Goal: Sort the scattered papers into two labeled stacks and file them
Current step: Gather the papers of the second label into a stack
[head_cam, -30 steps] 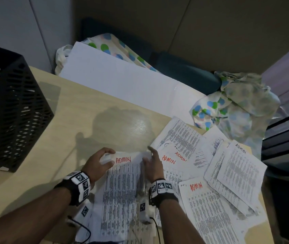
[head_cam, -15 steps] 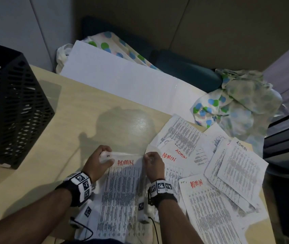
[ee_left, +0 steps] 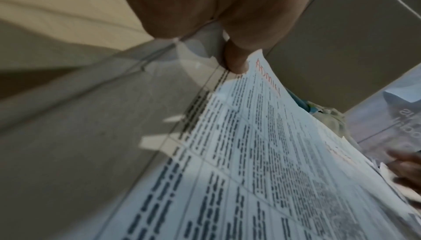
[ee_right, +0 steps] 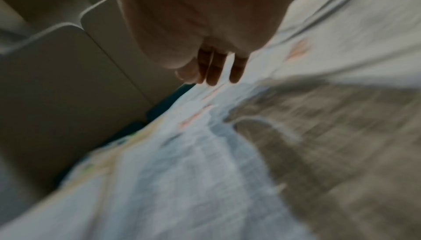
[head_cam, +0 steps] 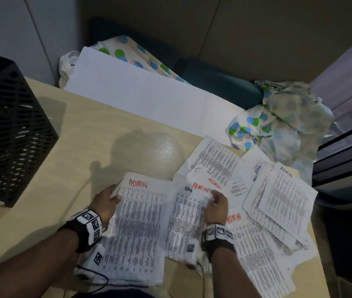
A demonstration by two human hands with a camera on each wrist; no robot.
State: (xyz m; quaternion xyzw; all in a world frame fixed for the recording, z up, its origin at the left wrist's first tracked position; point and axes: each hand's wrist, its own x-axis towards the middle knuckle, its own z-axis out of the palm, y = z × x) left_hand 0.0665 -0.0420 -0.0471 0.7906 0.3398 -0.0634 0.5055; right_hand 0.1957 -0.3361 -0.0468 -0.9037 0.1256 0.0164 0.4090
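Observation:
A stack of printed sheets headed ADMIN in red [head_cam: 140, 222] lies on the table [head_cam: 97, 134] in front of me. My left hand [head_cam: 106, 201] pinches its top left corner, and the thumb [ee_left: 235, 62] lies on the top sheet [ee_left: 262, 135]. My right hand [head_cam: 215, 203] is over the scattered papers [head_cam: 286, 201] just right of the stack. Its fingers [ee_right: 214, 71] point down, fairly straight, onto a sheet marked ADMIN [head_cam: 200, 187]. That view is blurred. Several more loose sheets, some marked ADMIN, overlap toward the table's right edge.
A black mesh file holder [head_cam: 9, 125] stands at the left of the table. A white board [head_cam: 138, 93] leans behind the far edge, with polka-dot cloth [head_cam: 278, 125] at the back right. Dark rails [head_cam: 342, 160] run along the right side.
My right hand has left the stack's right edge and moved right onto the loose papers. The left hand keeps its hold on the stack's corner, and the top of the stack now lies flatter.

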